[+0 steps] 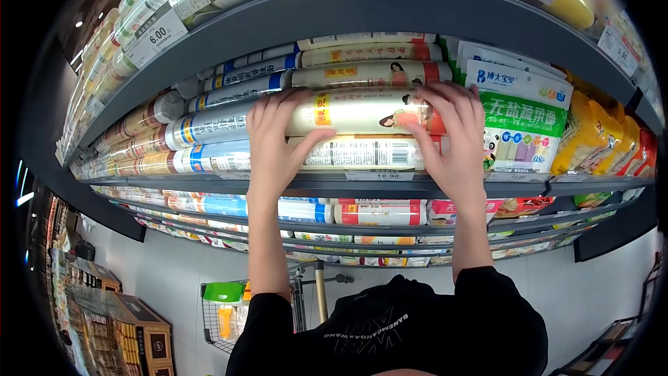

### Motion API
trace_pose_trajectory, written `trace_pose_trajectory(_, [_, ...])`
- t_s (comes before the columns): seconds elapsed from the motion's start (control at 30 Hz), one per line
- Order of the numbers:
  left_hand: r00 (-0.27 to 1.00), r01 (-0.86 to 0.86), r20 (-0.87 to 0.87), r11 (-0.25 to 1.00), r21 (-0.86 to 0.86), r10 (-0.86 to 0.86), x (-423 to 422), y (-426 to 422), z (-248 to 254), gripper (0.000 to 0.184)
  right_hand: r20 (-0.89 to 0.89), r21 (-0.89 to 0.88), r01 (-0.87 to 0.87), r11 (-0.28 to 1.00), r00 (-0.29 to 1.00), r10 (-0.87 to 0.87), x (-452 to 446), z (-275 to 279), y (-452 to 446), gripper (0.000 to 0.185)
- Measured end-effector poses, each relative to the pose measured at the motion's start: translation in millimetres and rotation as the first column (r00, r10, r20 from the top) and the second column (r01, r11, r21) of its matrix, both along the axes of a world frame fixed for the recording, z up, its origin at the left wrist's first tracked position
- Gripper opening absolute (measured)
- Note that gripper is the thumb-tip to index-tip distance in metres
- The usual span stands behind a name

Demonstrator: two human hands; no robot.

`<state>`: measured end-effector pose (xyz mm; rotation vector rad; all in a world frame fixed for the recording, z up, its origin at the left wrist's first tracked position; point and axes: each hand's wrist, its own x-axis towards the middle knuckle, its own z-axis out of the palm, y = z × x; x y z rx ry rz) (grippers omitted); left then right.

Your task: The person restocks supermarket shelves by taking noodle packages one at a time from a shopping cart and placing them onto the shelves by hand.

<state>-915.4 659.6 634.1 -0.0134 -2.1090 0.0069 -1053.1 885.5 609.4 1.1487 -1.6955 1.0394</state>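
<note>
A cream, roll-shaped pack of dried noodles with an orange label and a printed figure lies level on the shelf stack. My left hand is wrapped round its left end, thumb along the front. Round the right end curl the fingers of my right hand, with the thumb on the near side. Directly beneath is another noodle pack showing a barcode. Similar cream packs lie behind it. The pack's two ends are partly hidden by my fingers.
Blue-and-white noodle packs are stacked to the left. Green-and-white bags stand on the right, beside yellow bags. An upper shelf edge overhangs the stack. Below, a shopping cart holding goods stands at my left.
</note>
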Motion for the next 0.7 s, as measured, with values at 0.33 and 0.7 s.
trace_pose_trajectory(0.33, [0.997, -0.006, -0.074, 1.000, 0.020, 0.007, -5.4, 0.8, -12.3, 0.060, 0.036, -0.045, -0.061, 0.997, 0.997, 0.062, -4.2, -4.9, 0.0, 0.031])
trace_pose_trajectory(0.7, [0.963, -0.149, 0.218, 0.987, -0.057, 0.158, -11.9, 62.8, -35.2, 0.073, 0.043, -0.049, -0.062, 0.997, 0.997, 0.064, -4.6, -7.9, -0.8, 0.034])
